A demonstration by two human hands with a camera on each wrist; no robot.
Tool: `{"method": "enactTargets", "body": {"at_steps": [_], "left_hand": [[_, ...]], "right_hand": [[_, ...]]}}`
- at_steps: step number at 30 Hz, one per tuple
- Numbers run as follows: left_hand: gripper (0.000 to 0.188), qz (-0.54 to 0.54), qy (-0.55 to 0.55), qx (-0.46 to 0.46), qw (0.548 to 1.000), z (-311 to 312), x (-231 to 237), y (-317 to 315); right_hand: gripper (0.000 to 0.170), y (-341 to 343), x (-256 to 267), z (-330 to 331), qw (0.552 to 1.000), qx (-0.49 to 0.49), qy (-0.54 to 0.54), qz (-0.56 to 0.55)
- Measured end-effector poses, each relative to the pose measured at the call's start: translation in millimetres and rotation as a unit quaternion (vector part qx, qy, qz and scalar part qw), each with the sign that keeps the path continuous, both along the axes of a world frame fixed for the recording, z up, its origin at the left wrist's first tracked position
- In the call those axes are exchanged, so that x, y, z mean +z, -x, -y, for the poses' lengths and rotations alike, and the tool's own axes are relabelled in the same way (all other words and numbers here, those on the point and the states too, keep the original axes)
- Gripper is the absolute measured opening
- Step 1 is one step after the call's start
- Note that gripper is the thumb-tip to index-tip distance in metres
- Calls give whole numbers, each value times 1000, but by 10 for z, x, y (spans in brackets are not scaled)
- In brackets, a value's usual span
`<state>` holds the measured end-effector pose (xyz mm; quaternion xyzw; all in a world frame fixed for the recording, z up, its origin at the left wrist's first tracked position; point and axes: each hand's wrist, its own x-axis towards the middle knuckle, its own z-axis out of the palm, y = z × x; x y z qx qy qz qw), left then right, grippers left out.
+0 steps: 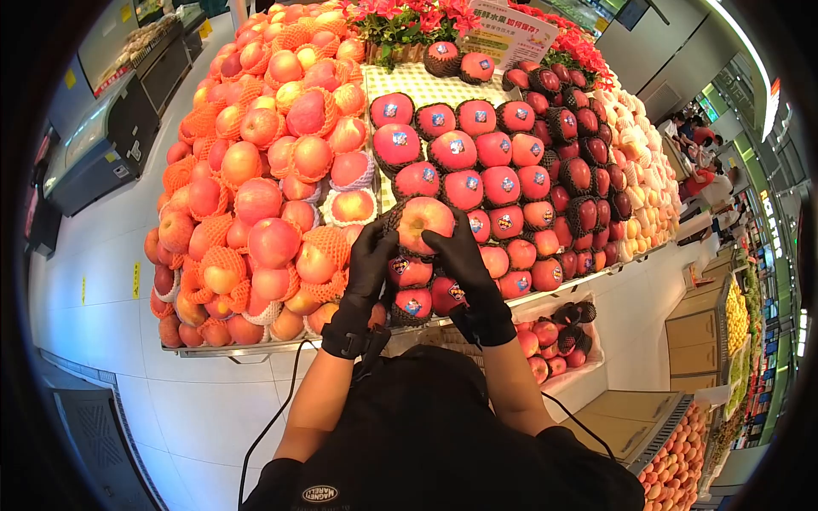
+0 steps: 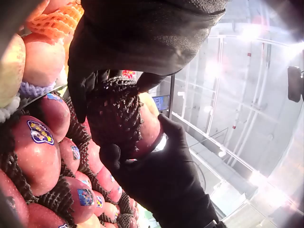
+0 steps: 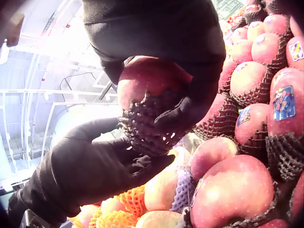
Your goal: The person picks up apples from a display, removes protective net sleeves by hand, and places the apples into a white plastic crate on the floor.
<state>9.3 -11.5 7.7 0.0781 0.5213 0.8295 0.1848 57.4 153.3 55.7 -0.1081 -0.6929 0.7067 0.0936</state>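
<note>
Both hands wear black gloves and hold one red apple (image 1: pixel 423 223) close above the front rows of the display. A black foam net (image 3: pixel 149 121) wraps its lower part, and the bare stem end faces up toward the head view. My left hand (image 1: pixel 371 260) grips the netted side, fingers curled about it. On the opposite side my right hand (image 1: pixel 463 258) has its thumb on the bare skin and fingers curled round the net, as the right wrist view shows. Beneath and beyond sit stickered red apples (image 1: pixel 462 187) in black nets.
A heap of apples in orange nets (image 1: pixel 256 200) rises on the left. Dark red apples (image 1: pixel 582 175) and pale netted fruit (image 1: pixel 643 192) fill the right. Red flowers (image 1: pixel 400 21) and a sign (image 1: pixel 511 34) stand behind. A lower crate of apples (image 1: pixel 558 345) is at right.
</note>
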Motion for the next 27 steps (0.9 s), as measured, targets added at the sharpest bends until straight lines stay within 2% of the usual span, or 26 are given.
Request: {"method": "enactTargets", "body": {"at_steps": [3, 6, 8, 9, 10, 11, 12, 13, 14, 15, 17, 18, 21, 23, 24, 25, 26, 27], "left_hand": [[40, 54, -11, -29, 998, 2, 65, 13], [50, 107, -77, -79, 988, 21, 167, 48], [63, 132, -106, -114, 979, 36, 316, 66], [62, 153, -123, -145, 970, 39, 346, 97], [60, 174, -139, -175, 959, 43, 366, 136], [58, 142, -129, -176, 966, 30, 328, 151], [57, 110, -118, -174, 971, 17, 291, 167], [55, 24, -80, -142, 986, -30, 196, 177], [53, -64, -26, -124, 990, -28, 133, 167], [53, -147, 30, -97, 984, -23, 129, 146], [58, -310, 169, -73, 933, 72, 341, 12], [73, -327, 188, -61, 924, 66, 320, -9], [75, -278, 85, -98, 952, 22, 345, -14], [73, -250, 50, -86, 963, -28, 402, -27], [72, -236, 31, -78, 968, -51, 431, -25], [65, -106, -72, -96, 987, -65, 439, -7], [60, 28, -172, -112, 978, -74, 418, 12], [56, 160, -267, -125, 942, -87, 377, 29]], "right_hand": [[75, -37, 64, -30, 1000, 7, 3, 21], [84, -94, 200, -80, 997, 30, -68, 8], [90, -108, 236, -126, 987, 48, -153, -20], [93, -111, 277, -134, 978, 58, -196, -35], [95, -120, 334, -122, 981, 83, -169, -52], [97, -129, 400, -105, 982, 109, -140, -67], [98, -118, 395, -85, 974, 116, -181, -76], [99, -113, 414, -56, 963, 122, -223, -85], [100, -137, 468, -38, 966, 139, -200, -86], [100, -158, 509, -30, 962, 144, -210, -101], [99, -169, 542, -65, 952, 155, -236, -115], [98, -161, 539, -93, 948, 160, -251, -115], [97, -120, 437, -151, 940, 163, -286, -86], [97, -116, 472, -130, 941, 150, -290, -92], [97, -114, 518, -128, 955, 148, -249, -65], [97, -115, 571, -125, 967, 145, -206, -38], [97, -119, 596, -119, 977, 142, -162, -9], [97, -104, 585, -126, 976, 141, -164, 1]]}}
